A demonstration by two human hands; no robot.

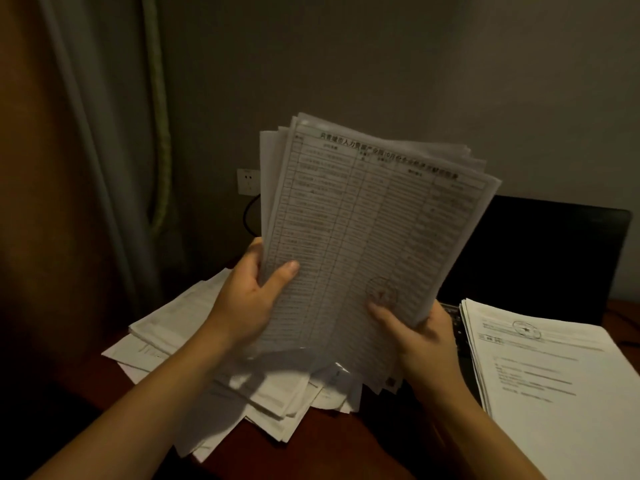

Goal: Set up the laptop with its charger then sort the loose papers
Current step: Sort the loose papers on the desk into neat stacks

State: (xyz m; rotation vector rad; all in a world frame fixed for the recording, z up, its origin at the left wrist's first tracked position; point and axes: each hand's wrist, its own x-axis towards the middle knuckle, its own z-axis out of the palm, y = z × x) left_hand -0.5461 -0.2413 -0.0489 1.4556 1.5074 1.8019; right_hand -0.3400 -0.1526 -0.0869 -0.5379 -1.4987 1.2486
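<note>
I hold a thick sheaf of printed papers [367,220] upright above the desk; its top sheet is a table with a red stamp near the bottom. My left hand [249,296] grips its left edge, thumb on the front. My right hand [419,337] grips its lower right corner. A loose heap of papers [194,344] lies on the desk below. The open black laptop [540,258] stands at the right, its screen dark. A neat stack of papers [561,382] lies over its keyboard. A black charger cable [247,216] loops below the wall socket [248,181].
The desk [346,445] is dark reddish wood. Grey curtains [104,168] hang at the left beside a brown panel. A plain wall stands behind the desk. The room is dim.
</note>
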